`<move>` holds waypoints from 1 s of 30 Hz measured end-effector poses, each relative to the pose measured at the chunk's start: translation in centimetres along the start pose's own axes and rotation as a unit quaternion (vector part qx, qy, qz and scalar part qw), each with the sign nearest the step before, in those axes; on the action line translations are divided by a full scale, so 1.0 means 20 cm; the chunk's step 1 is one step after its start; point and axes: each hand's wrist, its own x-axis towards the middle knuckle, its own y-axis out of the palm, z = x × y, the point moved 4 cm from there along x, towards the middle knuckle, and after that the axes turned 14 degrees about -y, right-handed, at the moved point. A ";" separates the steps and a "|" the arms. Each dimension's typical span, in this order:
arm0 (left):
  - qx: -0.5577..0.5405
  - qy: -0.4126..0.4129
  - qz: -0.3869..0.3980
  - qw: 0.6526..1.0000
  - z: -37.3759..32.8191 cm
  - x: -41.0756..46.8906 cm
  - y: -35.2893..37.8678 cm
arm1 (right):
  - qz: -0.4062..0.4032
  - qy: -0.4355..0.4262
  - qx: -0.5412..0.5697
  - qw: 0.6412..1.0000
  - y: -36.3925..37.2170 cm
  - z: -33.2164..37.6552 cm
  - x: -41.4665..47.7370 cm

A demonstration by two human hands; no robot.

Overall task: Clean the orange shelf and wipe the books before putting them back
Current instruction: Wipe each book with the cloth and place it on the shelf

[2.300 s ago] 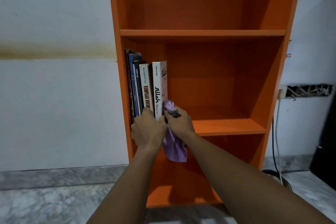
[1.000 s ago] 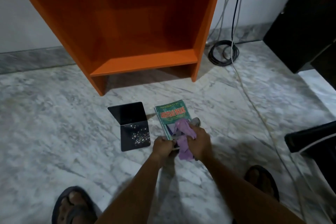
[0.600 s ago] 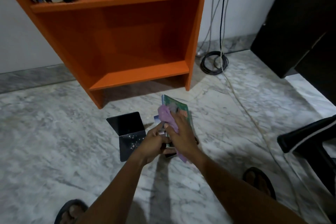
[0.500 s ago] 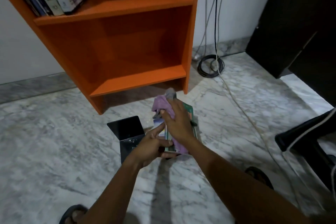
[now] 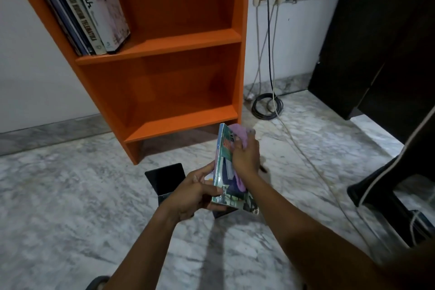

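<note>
**Green book up off the floor, wipe under way**

- A second ago the green book (image 5: 224, 167) lay flat on the marble floor (image 5: 70, 207), next to the dark book (image 5: 164, 178). Now it is raised, tilted on its long edge, in front of the orange shelf (image 5: 239, 66).
- Left hand (image 5: 196, 192): fingers curled round the book's near lower edge, carrying its weight.
- Right hand (image 5: 246, 156): bunches the purple cloth (image 5: 239, 133) against the cover. It has slid from the near half toward the far end; cloth shows past the fingertips and trails below the wrist.
- The dark book is unmoved on the floor, partly hidden behind the left hand.
- A row of books (image 5: 94, 7) leans on the middle board, where it stood earlier.

Reading: front cover looks nearly wiped. Back cover and edges probably remain, then shelving. The dark book is likely next.
</note>
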 end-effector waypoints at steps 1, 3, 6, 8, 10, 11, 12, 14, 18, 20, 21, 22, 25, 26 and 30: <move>-0.003 0.003 -0.008 1.000 0.00 0.01 -0.01 | 0.027 -0.034 0.032 0.999 0.02 0.06 -0.04; -0.017 0.009 -0.029 0.999 -0.01 0.02 -0.04 | 0.092 -0.097 0.104 0.986 0.06 0.17 -0.17; -0.068 0.028 -0.071 0.995 -0.03 -0.01 -0.13 | 0.157 -0.223 0.110 0.956 0.09 0.24 -0.39; -0.087 0.032 -0.096 0.991 -0.03 -0.02 -0.18 | 0.163 -0.226 0.129 0.952 0.09 0.16 -0.49; -0.101 0.032 -0.110 0.988 -0.04 -0.03 -0.23 | 0.148 -0.158 0.127 0.968 0.06 0.03 -0.53; -0.100 0.032 -0.113 0.988 -0.05 -0.03 -0.25 | 0.142 -0.121 0.117 0.975 0.04 -0.04 -0.54; -0.099 0.031 -0.112 0.988 -0.06 -0.04 -0.27 | 0.133 -0.069 0.115 0.982 0.02 -0.09 -0.53; -0.111 0.032 -0.092 0.989 -0.10 -0.05 -0.29 | 0.092 0.073 0.115 0.986 -0.04 -0.22 -0.46; -0.126 0.048 -0.036 0.990 -0.16 -0.08 -0.27 | 0.184 0.346 0.403 0.827 -0.05 -0.18 -0.36; -0.107 0.053 -0.031 0.992 -0.17 -0.08 -0.22 | 0.164 0.319 0.484 0.799 -0.06 -0.04 -0.29; -0.102 0.052 -0.030 0.993 -0.18 -0.07 -0.20 | 0.182 0.277 0.467 0.820 -0.08 0.04 -0.26; -0.099 0.049 -0.040 0.993 -0.18 -0.06 -0.19 | 0.191 0.246 0.450 0.837 -0.10 0.11 -0.23; -0.006 0.057 -0.155 0.986 -0.19 -0.02 -0.19 | 0.176 0.143 0.340 0.913 -0.13 0.23 -0.16; 0.070 0.070 -0.227 0.969 -0.21 -0.01 -0.21 | 0.162 0.092 0.276 0.943 -0.14 0.25 -0.15; -0.017 0.112 -0.222 0.968 -0.29 0.02 -0.10 | 0.146 -0.115 0.020 0.982 -0.13 0.38 -0.25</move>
